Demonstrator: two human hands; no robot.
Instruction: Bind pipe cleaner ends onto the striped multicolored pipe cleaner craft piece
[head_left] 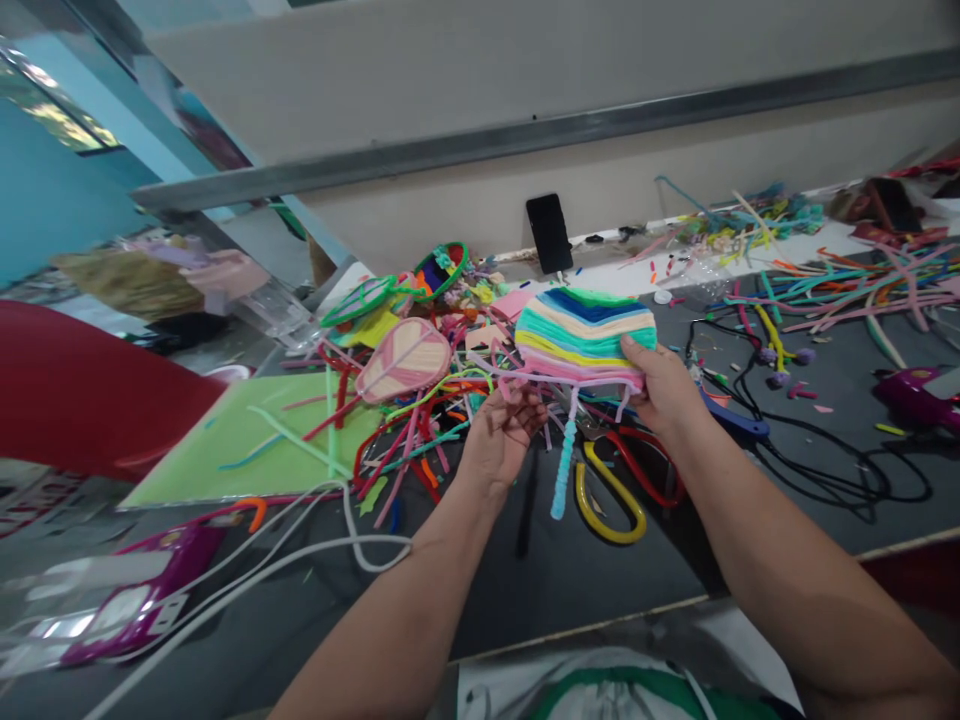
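Observation:
A striped pipe-cleaner piece (585, 335), banded in green, blue, cream, teal, yellow and pink, is held up over the table. From its lower edge hangs a twisted light-blue stem (564, 470). My right hand (664, 385) pinches the piece's right edge, thumb on the front. My left hand (506, 430) has its fingers curled at the lower left edge, around pink pipe-cleaner ends; the exact grip is partly hidden. Below the piece lie scissors with a red and a yellow handle (637, 530). A pink-and-cream leaf-shaped piece (405, 360) rests to the left.
Loose pipe cleaners (420, 440) are heaped left of centre, beside a light-green sheet (225, 440). Purple glue guns lie at left (142, 600) and right (915, 395), with white and black cables (847, 460) crossing the table. A phone (550, 233) leans against the back wall.

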